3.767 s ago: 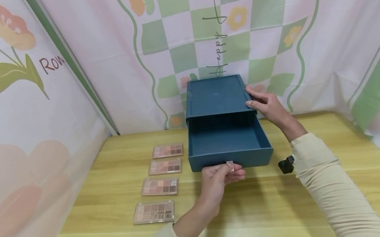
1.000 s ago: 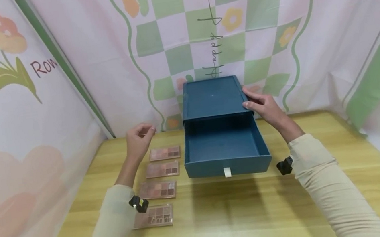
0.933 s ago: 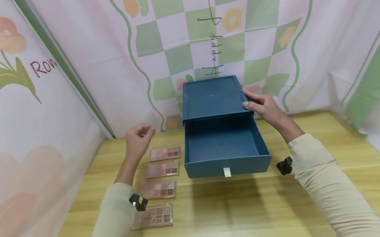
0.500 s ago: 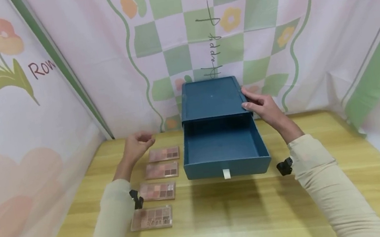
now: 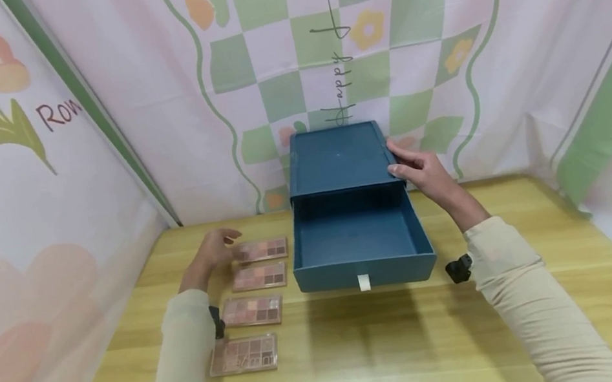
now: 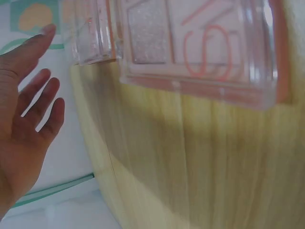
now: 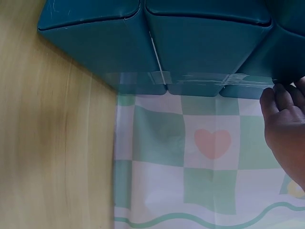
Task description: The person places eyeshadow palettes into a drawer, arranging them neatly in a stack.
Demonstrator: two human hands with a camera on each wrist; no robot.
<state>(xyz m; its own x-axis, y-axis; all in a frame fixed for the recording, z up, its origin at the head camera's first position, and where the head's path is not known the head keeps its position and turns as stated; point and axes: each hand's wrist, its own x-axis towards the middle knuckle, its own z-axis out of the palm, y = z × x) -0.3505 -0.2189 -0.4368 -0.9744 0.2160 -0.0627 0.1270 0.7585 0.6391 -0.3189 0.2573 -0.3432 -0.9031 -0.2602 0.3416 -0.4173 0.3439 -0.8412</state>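
Observation:
A dark teal drawer unit point(image 5: 340, 163) stands against the back curtain, its top drawer point(image 5: 393, 269) pulled out toward me with nothing inside. My right hand point(image 5: 427, 177) rests on the unit's upper right edge, thumb and fingers fairly straight; the right wrist view shows those fingers point(image 7: 286, 98) against the side. To the left of the unit, several clear-lidded eyeshadow palettes lie in a column. Beside the left end of the farthest palette point(image 5: 267, 248) is my left hand point(image 5: 213, 250), holding nothing. Its fingers point(image 6: 43, 100) look loose and spread in the left wrist view.
Down the column toward me lie a second palette point(image 5: 259, 277), a third point(image 5: 253, 310) and the nearest one point(image 5: 243, 355), under the left forearm's inner side. A white pull tab point(image 5: 364, 282) hangs on the drawer front. Tape point(image 7: 190, 78) joins the stacked teal units. Curtains border the wooden table point(image 5: 366, 365).
Earlier my left hand let go of the drawer's pull tab and moved left. Over the last second it has lowered to the farthest palette. The right hand has stayed on the unit.

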